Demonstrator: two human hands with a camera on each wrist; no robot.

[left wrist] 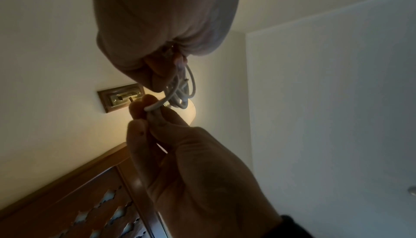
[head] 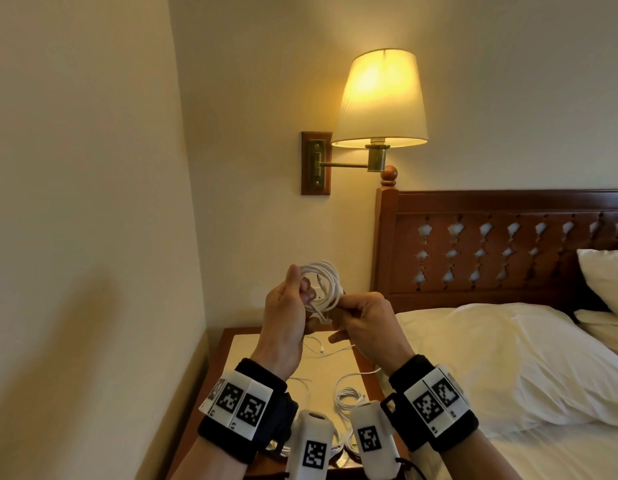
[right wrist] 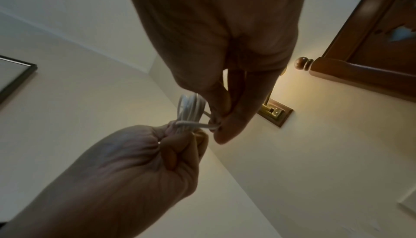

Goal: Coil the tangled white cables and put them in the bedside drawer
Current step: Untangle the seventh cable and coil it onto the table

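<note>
In the head view I hold a coiled white cable (head: pixel 326 282) up in front of the wall, above the bedside table (head: pixel 247 348). My left hand (head: pixel 300 294) grips the coil's left side, thumb up, fingers curled through the loops. My right hand (head: pixel 338 308) pinches a strand at the coil's lower right. In the left wrist view the coil (left wrist: pixel 183 88) hangs between both hands, the strand held in right fingertips (left wrist: pixel 144 106). The right wrist view shows the strand (right wrist: pixel 198 125) running across the loops. More loose white cables (head: pixel 349 396) lie on the table. No drawer is in view.
A lit wall lamp (head: pixel 380 98) hangs on its brass arm above the table. The bed with white pillows (head: pixel 508 358) and a carved wooden headboard (head: pixel 491 244) stands right of the table. A wall closes the left side.
</note>
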